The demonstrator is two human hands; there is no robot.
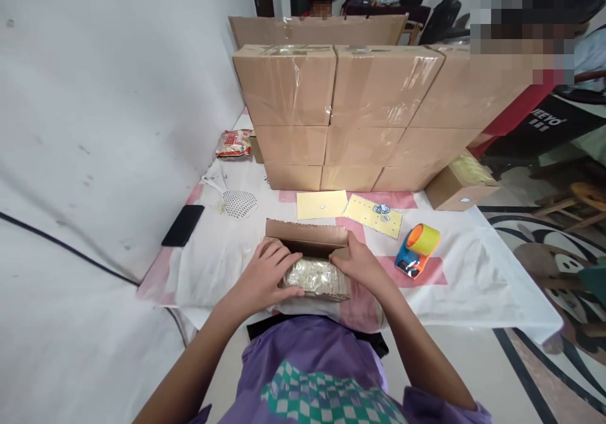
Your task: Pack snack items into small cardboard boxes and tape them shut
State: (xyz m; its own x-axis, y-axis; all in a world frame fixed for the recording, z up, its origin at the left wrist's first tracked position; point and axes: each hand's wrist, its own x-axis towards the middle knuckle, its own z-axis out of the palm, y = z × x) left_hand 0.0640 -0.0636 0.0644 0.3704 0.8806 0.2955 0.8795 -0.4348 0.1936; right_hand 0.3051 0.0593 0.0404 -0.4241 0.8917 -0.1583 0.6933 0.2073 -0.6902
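At the table's near edge an open cardboard box (303, 231) stands in front of me, its far flap raised. Inside lies a clear plastic-wrapped pack (315, 277) of pale yellowish contents I cannot make out. My left hand (269, 271) is closed around the box's left side, fingers over the top edge and thumb by the near edge. On the opposite side my right hand (360, 261) grips the right end, its fingertips at the folded-in side flap.
Stacked taped boxes (326, 108) wall off the far side. Nearby lie two yellow cards (322, 205), a tape dispenser (416, 250), a fly swatter (239, 203), a black phone (183, 225) and a red packet (233, 143). An open box (457, 184) stands right; a person in red sits beyond.
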